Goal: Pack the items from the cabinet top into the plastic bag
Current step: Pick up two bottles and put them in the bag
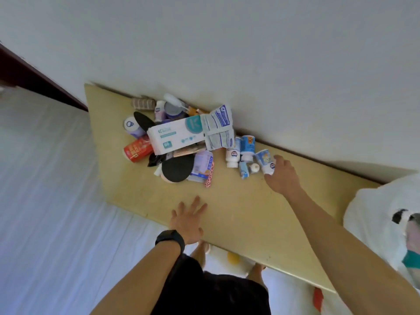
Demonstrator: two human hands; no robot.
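Left hand (188, 220) is laid flat on the cabinet top (238, 214), just inside the front edge. Its fingers are straight and spread, and nothing is held. A black wristband (171, 240) is worn on that wrist.

The white plastic bag (381, 223) is set at the right end of the cabinet top, bulging and reaching past the front edge. A black-and-white shape and a teal one are seen at its right side; what they are cannot be told.

Right hand (284, 176) is stretched further in, right of centre, toward the back edge. A small white bottle (266, 162) with a blue label is gripped, thumb on the near side and fingers curled over the far side. The bottle is tilted. Whether it is lifted clear of the surface cannot be told.

Just left of it, two more white bottles (232, 155) are found side by side near the back edge. A blue sachet (243, 172) and a tiny vial (254, 167) are lying in front of them.

Further left, a loose heap is piled toward the back left corner:
- A pack of wipes (179, 137) is propped on top.
- A blue-printed white packet (218, 128) is leaning at the right end of the pack.
- A black oval pad (178, 168) and a lilac pouch (202, 163) are placed on the heap's near side.
- A red can (137, 150) is lying on its side at the heap's left.
- A lilac can (131, 127) is lying beyond the red one.

The back edge is butted against a plain white wall (227, 42).
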